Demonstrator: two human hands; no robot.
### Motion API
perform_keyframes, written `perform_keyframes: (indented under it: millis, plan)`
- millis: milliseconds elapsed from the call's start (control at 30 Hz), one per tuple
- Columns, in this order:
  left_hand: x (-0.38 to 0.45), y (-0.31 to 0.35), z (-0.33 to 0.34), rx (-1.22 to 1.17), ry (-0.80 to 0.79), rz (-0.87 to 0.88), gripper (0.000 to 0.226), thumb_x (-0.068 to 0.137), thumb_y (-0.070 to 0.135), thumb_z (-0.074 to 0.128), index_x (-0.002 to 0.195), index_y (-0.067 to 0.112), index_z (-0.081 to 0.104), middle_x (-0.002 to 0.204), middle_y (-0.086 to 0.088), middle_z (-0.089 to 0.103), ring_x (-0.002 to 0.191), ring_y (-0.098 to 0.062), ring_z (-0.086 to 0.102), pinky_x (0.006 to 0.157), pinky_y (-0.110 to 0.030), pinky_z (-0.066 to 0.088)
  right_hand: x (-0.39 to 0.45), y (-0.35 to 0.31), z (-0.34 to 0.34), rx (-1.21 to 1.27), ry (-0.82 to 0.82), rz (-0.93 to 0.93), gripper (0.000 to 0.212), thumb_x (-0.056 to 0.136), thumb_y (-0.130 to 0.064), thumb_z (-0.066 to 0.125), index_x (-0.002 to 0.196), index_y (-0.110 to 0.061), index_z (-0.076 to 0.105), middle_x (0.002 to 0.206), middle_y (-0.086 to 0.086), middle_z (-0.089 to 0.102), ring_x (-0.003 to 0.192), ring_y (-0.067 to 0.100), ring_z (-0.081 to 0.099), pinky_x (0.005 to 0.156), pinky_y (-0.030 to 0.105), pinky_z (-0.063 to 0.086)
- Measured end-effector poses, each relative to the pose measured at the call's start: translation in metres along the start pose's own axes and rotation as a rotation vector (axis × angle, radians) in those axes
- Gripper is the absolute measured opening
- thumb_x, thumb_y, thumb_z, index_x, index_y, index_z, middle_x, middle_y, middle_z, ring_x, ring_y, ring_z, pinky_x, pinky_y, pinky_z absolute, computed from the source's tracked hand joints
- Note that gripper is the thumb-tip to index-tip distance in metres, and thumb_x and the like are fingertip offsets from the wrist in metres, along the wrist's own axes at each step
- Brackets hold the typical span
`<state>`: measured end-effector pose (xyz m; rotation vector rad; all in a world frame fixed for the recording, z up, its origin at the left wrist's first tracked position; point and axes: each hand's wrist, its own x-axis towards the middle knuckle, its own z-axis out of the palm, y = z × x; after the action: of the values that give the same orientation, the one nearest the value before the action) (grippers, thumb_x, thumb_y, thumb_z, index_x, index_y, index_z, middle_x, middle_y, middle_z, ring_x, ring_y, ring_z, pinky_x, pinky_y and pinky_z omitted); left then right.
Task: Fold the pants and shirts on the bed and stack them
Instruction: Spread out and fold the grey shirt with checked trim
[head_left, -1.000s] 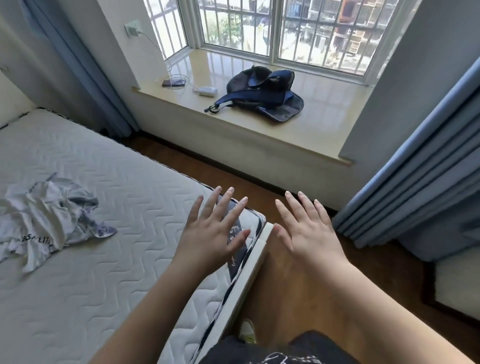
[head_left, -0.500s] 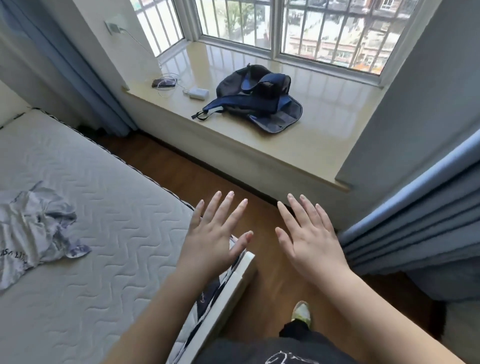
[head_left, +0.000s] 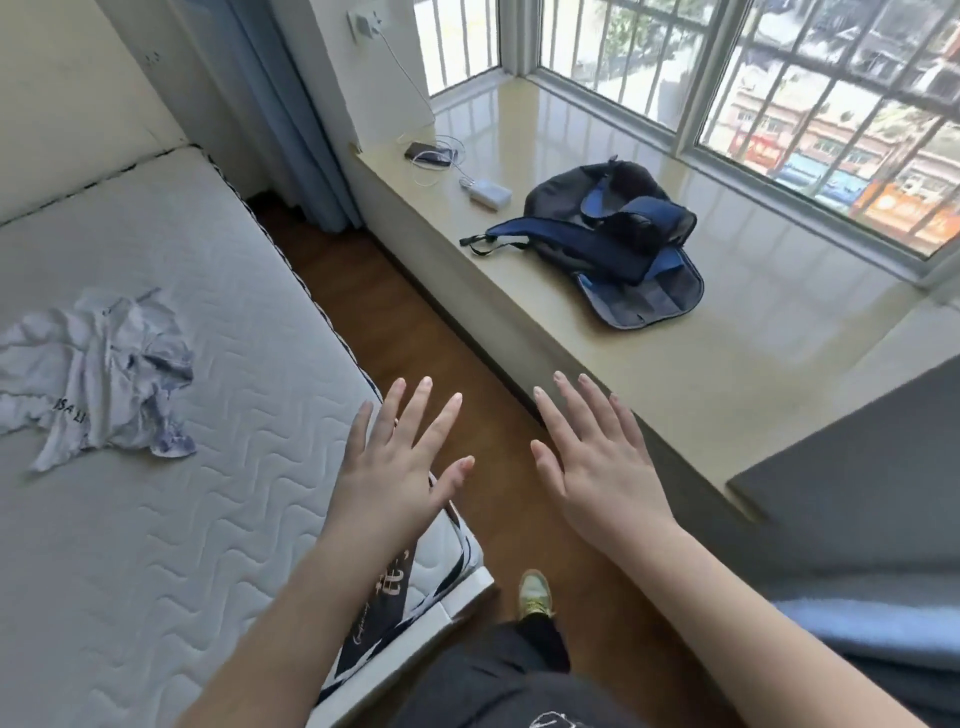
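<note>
- Both my hands are spread flat and holding nothing: left hand (head_left: 400, 462) over the bed (head_left: 208, 519) corner, right hand (head_left: 597, 457) over the floor.
- Shirt (head_left: 98, 384) sits crumpled mid-bed, well apart.
- I'd reach left, grab the shoulders, and spread it flat first.

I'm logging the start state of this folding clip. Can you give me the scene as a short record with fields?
garment: crumpled white shirt, unfolded, on the mattress
left hand: fingers spread, holding nothing, over the mattress corner
right hand: fingers spread, holding nothing, over the wood floor
window ledge: blue backpack, white charger, phone
folded stack: none visible
</note>
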<state>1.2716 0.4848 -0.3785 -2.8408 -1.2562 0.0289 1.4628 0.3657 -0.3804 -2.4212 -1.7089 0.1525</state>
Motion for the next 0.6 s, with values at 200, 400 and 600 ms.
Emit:
perform_keyframes:
  millis: [200,400,600]
  plan:
    - [0.054,-0.021,0.013,-0.049,-0.001,-0.141,0.066,0.088,0.07,-0.011,0.149,0.043,-0.016,0.164,0.004,-0.003,0.15,-0.018,-0.013,0.12,-0.044,-0.011,0.085,0.004,-0.002,-0.058,-0.023,-0.131,0.058,0.103,-0.05,0.019,0.157,-0.031,0.014,0.165,-0.006,0.008,0.152,0.015,-0.004,0.12,0.035,-0.011]
    - [0.094,-0.032,0.011,-0.078,-0.045,-0.225,0.069,0.089,0.071,-0.007,0.152,0.041,-0.013,0.164,0.003,-0.002,0.15,-0.018,-0.014,0.119,-0.044,-0.012,0.152,0.008,0.0,-0.075,-0.064,-0.233,0.062,0.1,-0.056,0.012,0.157,-0.031,0.015,0.164,-0.005,0.013,0.152,0.016,-0.001,0.122,0.04,-0.005]
    - [0.142,-0.042,0.013,-0.043,-0.02,-0.301,0.068,0.095,0.064,0.011,0.155,0.034,0.01,0.164,-0.002,0.004,0.151,-0.02,-0.005,0.121,-0.046,0.001,0.227,0.011,0.009,-0.04,-0.092,-0.342,0.064,0.099,-0.056,0.015,0.154,-0.027,0.031,0.161,-0.003,0.027,0.151,0.019,0.014,0.122,0.044,0.012]
